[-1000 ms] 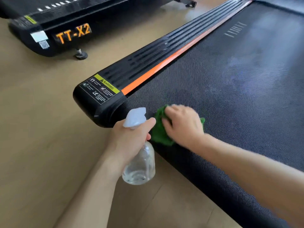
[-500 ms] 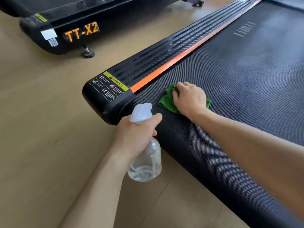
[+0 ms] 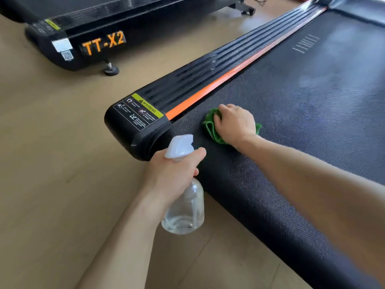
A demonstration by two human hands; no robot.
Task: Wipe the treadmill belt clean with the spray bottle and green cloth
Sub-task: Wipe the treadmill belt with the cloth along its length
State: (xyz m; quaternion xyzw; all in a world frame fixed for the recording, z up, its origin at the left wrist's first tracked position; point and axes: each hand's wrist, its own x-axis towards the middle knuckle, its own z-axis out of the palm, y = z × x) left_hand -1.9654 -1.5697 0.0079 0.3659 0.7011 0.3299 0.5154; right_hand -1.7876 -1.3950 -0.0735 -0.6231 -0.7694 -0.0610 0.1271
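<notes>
Wiping step in hand: right hand [image 3: 234, 124] pressing green cloth [image 3: 211, 130] on treadmill belt [image 3: 312, 105], near orange strip [image 3: 229, 77] at rear corner. Left hand [image 3: 173, 176] gripping spray bottle [image 3: 184, 209] just beside belt edge, above floor [image 3: 52, 163]. Next, probably: sweep cloth across to hazy patches farther along, spray again where dry.

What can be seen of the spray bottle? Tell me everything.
The spray bottle is clear plastic with a round body and a pale, translucent white trigger head. A little clear liquid sits in its bottom. The left hand grips its neck, holding it roughly upright in the air above the wooden floor, just off the near end of the treadmill belt. Nothing else touches it.
</notes>
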